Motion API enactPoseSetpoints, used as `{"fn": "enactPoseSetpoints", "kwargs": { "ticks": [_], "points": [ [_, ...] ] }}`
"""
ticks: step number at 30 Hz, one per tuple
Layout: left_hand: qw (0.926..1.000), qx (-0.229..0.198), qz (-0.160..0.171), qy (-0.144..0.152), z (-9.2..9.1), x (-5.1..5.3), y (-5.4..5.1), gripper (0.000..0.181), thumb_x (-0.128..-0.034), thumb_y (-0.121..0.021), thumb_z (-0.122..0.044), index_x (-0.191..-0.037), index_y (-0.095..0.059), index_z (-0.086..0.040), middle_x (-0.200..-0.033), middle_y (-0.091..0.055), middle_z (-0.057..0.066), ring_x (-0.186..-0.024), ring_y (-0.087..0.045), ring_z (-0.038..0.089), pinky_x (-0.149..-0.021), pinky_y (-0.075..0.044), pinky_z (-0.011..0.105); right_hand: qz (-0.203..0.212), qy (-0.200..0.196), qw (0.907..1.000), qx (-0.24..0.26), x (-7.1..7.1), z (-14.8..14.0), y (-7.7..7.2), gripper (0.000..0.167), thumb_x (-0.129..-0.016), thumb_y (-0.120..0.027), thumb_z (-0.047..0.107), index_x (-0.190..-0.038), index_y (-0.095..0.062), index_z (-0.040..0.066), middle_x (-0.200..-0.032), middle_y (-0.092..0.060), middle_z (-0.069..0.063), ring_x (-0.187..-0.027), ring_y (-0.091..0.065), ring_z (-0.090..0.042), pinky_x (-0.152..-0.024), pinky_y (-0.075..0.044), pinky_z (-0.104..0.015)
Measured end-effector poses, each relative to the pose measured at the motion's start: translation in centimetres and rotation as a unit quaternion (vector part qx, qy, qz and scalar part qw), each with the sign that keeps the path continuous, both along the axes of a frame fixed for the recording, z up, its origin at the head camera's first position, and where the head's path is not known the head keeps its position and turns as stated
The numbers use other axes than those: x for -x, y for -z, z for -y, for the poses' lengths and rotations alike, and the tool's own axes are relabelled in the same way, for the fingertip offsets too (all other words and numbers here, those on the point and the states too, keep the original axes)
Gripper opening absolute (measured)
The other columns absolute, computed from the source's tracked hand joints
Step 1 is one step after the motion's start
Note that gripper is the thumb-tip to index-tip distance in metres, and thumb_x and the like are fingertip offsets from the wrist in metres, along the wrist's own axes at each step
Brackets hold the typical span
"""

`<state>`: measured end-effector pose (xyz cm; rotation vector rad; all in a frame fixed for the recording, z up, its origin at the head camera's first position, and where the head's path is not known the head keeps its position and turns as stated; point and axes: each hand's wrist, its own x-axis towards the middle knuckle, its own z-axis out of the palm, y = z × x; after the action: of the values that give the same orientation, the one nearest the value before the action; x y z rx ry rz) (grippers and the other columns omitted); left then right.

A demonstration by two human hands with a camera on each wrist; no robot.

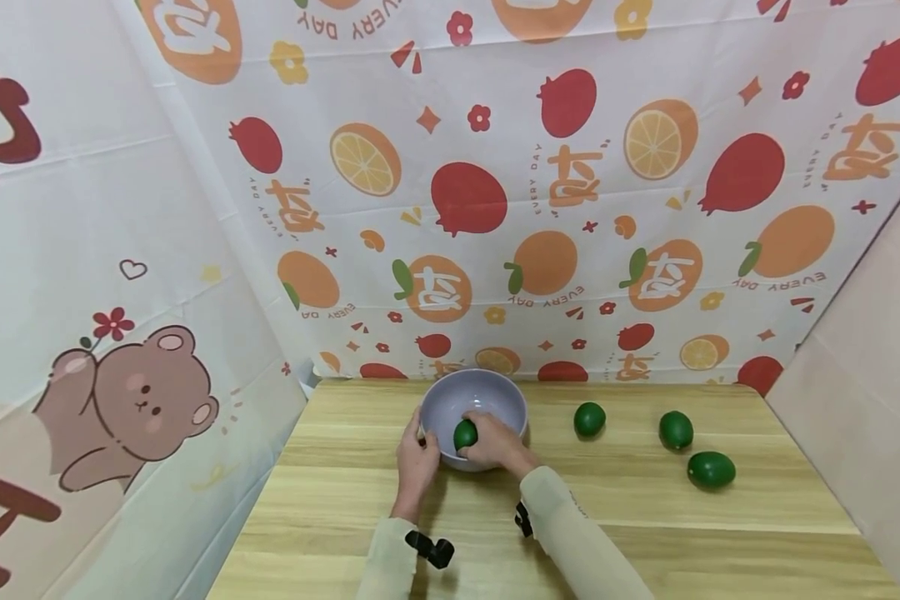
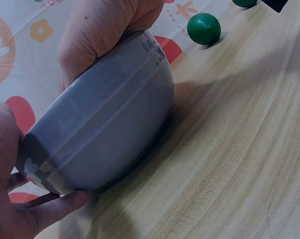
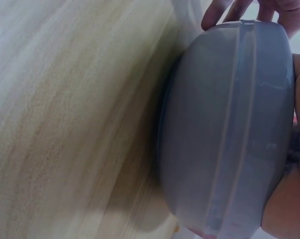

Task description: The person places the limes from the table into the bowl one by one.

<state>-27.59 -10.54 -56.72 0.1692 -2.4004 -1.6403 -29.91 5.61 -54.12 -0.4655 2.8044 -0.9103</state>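
Observation:
A lavender-grey bowl stands near the table's back edge; both wrist views show its glossy outer wall. On its left side, my left hand grips the rim, thumb by the edge and fingers around the outside. Over the front rim reaches my right hand, its fingers holding a green lime inside the bowl. In the left wrist view the right hand bends over the rim, and the bowl hides the lime. The right wrist view also shows left-hand fingers at the bowl's far side.
To the bowl's right, a lime lies on the wooden table. Farther right are two more, a lime and an oval lime. A fruit-print cloth hangs behind the table, and a bear-print cloth hangs at the left.

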Motion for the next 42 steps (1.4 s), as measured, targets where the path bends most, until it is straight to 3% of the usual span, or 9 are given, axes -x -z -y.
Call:
{"fn": "enactPoseSetpoints", "kwargs": {
  "ticks": [10,17,26,34,42],
  "points": [
    [1.0,0.002,-0.009,-0.002,-0.1,0.1,-0.1,0.055,-0.1018,-0.05,-0.005,-0.156,-0.038,-0.003,-0.159,-0.04,0.022,-0.135,-0.053,0.043,-0.096,-0.057,0.051,0.017,-0.001,0.9998,-0.014,0.3,-0.1,0.1,0.064,-0.09,-0.074,0.034,-0.145,-0.054,0.009,-0.143,-0.06,-0.014,-0.122,-0.061,-0.027,-0.1,-0.054,-0.047],
    [0.9999,0.003,-0.011,-0.005,-0.1,0.1,-0.1,0.056,-0.1011,-0.05,-0.005,-0.156,-0.039,-0.004,-0.159,-0.041,0.023,-0.135,-0.052,0.043,-0.097,-0.056,0.051,0.001,-0.014,0.9998,-0.017,0.3,-0.2,0.0,0.061,-0.092,-0.072,0.038,-0.144,-0.055,0.01,-0.143,-0.059,-0.012,-0.126,-0.06,-0.026,-0.104,-0.052,-0.045],
    [1.0,-0.003,-0.003,-0.005,0.0,0.0,-0.1,0.056,-0.101,-0.05,-0.005,-0.156,-0.039,-0.004,-0.159,-0.04,0.024,-0.132,-0.055,0.044,-0.095,-0.058,0.05,0.0,-0.02,0.9996,0.019,0.3,-0.4,-0.4,0.06,-0.096,-0.068,0.037,-0.145,-0.052,0.006,-0.148,-0.054,-0.015,-0.134,-0.054,-0.029,-0.11,-0.048,-0.047],
    [1.0,-0.001,0.001,-0.009,-0.1,-0.1,0.0,0.056,-0.1011,-0.05,-0.005,-0.156,-0.039,-0.003,-0.159,-0.04,0.024,-0.133,-0.055,0.044,-0.096,-0.057,0.05,-0.01,-0.028,0.9988,0.04,0.3,-1.1,-2.4,0.059,-0.099,-0.064,0.032,-0.149,-0.047,0.005,-0.152,-0.051,-0.016,-0.141,-0.048,-0.034,-0.114,-0.045,-0.051],
    [0.9999,-0.004,0.001,-0.016,-0.3,0.1,-0.1,0.055,-0.1005,-0.05,-0.005,-0.155,-0.04,-0.003,-0.158,-0.042,0.023,-0.14,-0.048,0.041,-0.105,-0.052,0.053,-0.07,0.001,0.9955,0.064,0.6,-2.8,-5.7,0.058,-0.095,-0.07,0.025,-0.145,-0.051,0.004,-0.149,-0.052,-0.018,-0.137,-0.05,-0.035,-0.111,-0.046,-0.053]
  ]
}}
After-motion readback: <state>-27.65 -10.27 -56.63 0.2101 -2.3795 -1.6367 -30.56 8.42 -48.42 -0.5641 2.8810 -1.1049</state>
